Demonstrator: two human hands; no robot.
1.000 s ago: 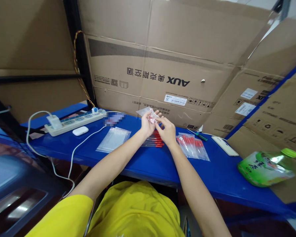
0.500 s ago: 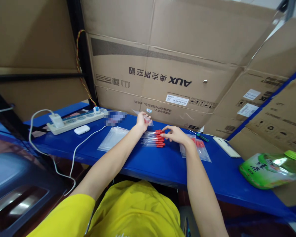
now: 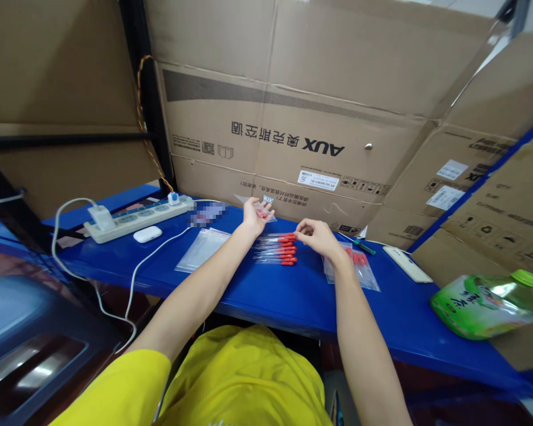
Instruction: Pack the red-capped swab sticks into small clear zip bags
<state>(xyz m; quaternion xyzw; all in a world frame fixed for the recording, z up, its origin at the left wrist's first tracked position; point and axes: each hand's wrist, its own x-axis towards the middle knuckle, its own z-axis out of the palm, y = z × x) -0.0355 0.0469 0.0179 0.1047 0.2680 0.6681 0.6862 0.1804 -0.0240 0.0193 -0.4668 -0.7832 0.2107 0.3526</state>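
My left hand [image 3: 254,218] is at the back of the blue table, palm turned up and fingers partly curled round a clear plastic bag [image 3: 244,200] with something red in it. To its right, my right hand [image 3: 316,236] has thumb and forefinger pinched at the red end of the topmost slim stick. Several such red-ended sticks [image 3: 288,255], with thin, clear or shiny shafts pointing left, lie in a row between my hands. Under my right wrist is a clear bag [image 3: 363,276] with red-ended pieces inside. Flat clear bags [image 3: 202,251] lie left of my left forearm.
A power strip [image 3: 137,219] and a white case [image 3: 147,234] lie to the left, with white cables. On the right are a green-handled screwdriver [image 3: 364,247], a white phone-like slab [image 3: 407,264] and a green-labelled bottle [image 3: 482,307]. Cardboard [image 3: 311,112] stands behind the table.
My right hand has shifted slightly right and its fingers have drawn closer together at the top stick's red end. My left hand has moved slightly left and up with the bag.
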